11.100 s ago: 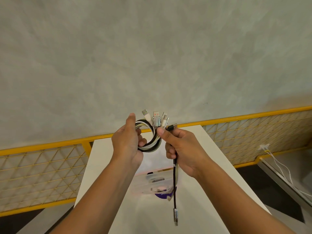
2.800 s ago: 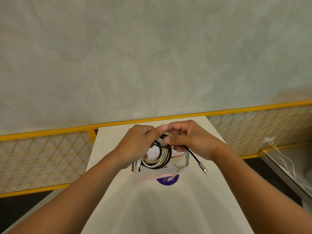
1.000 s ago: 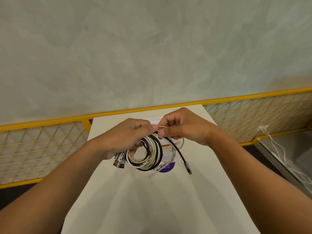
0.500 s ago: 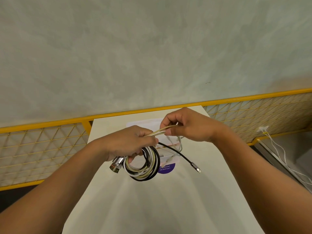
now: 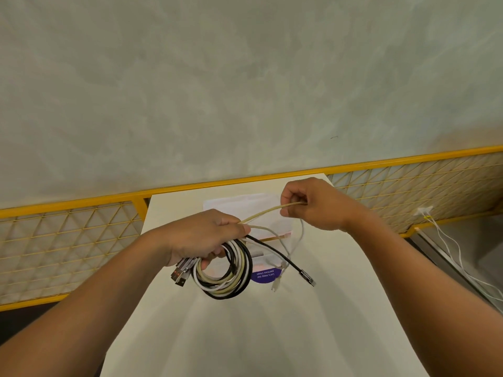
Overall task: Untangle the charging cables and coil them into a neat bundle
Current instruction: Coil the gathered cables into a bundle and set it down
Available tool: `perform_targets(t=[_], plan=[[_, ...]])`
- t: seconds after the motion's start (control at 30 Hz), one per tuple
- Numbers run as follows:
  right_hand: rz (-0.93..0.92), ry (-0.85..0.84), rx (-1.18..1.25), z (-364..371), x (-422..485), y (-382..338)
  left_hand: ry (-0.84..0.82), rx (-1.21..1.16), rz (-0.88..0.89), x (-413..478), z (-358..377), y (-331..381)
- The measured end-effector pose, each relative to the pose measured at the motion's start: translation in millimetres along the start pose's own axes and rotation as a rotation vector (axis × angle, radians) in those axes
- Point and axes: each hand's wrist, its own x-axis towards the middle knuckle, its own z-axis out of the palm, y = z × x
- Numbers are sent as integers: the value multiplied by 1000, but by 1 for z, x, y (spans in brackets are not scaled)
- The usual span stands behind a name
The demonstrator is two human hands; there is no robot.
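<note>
Coiled black, white and beige charging cables [image 5: 226, 270] are gripped by the left hand [image 5: 202, 236] above the white table [image 5: 245, 336]. One beige cable strand [image 5: 268, 212] is pinched taut by the right hand [image 5: 313, 204].

Readable in one place only: white lettering on a round purple label [image 5: 265, 276], stuck on a clear plastic package [image 5: 245, 210] that lies on the white table [image 5: 340, 308]. Seen upside down from the head view, in two short lines: "Let's keep our" and, less surely because very small, "pantries clean". Partly covered on its left side by the coil of cables [image 5: 226, 270].
</note>
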Motion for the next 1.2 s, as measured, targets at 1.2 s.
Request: perform_targets(t=[1.2], plan=[[-95, -289, 345, 30, -6, -34, 110, -45, 141, 8, 11, 0]])
